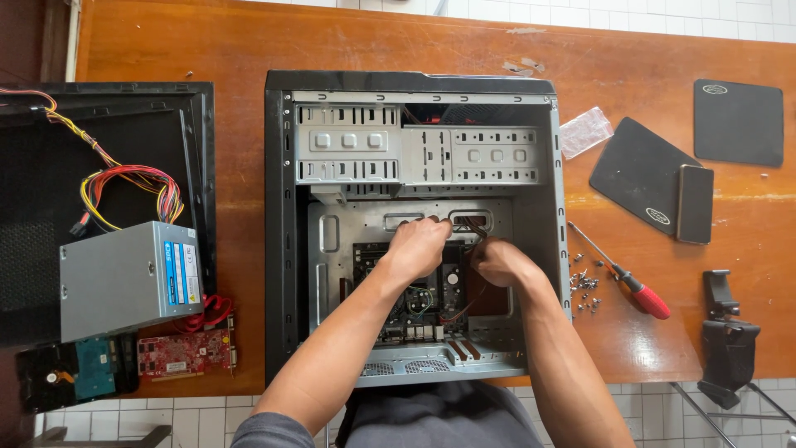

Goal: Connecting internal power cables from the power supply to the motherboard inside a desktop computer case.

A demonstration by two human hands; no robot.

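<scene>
An open black computer case lies on its side on the wooden table. Both my hands reach into it over the motherboard. My left hand curls its fingers near a slot in the metal tray, at a bundle of thin cables. Just to its right, my right hand pinches the same cables. The empty grey drive cage sits at the far end of the case.
A grey power supply with coloured wires rests on the removed side panel at left, beside a hard drive and a red expansion card. At right lie a red-handled screwdriver, loose screws, two black mats, a phone.
</scene>
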